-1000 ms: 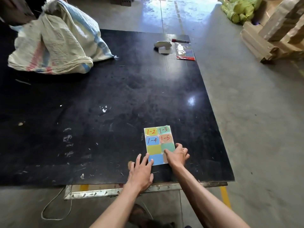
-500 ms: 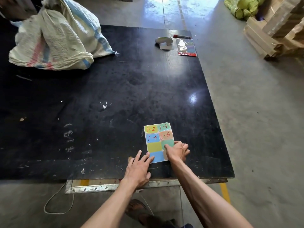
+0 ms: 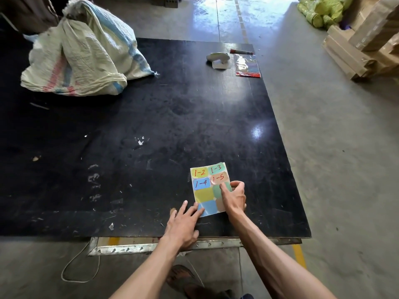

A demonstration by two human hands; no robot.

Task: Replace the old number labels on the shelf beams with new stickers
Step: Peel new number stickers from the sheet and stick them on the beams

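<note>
Over at the far left, a woven sack (image 3: 79, 55) is slumping on the black counter (image 3: 151, 117). Nearer, the left hand (image 3: 183, 225) is lying flat with fingers straight, its grip released, fingertips pressing the near left corner of the sticker sheet (image 3: 205, 195). That sheet is lying flat near the counter's near edge, showing coloured labels marked 1-2, 1-3, 1-4 and 1-5 across its far half. Just right, the right hand (image 3: 234, 196) is resting on the sheet's right side, fingers curling at the edge below the 1-5 label; whether it is pinching a sticker I cannot tell. Far right on the counter, a white tape dispenser (image 3: 218, 59), a red marker (image 3: 240, 52) and a clear packet (image 3: 247, 65) are sitting close together.
</note>
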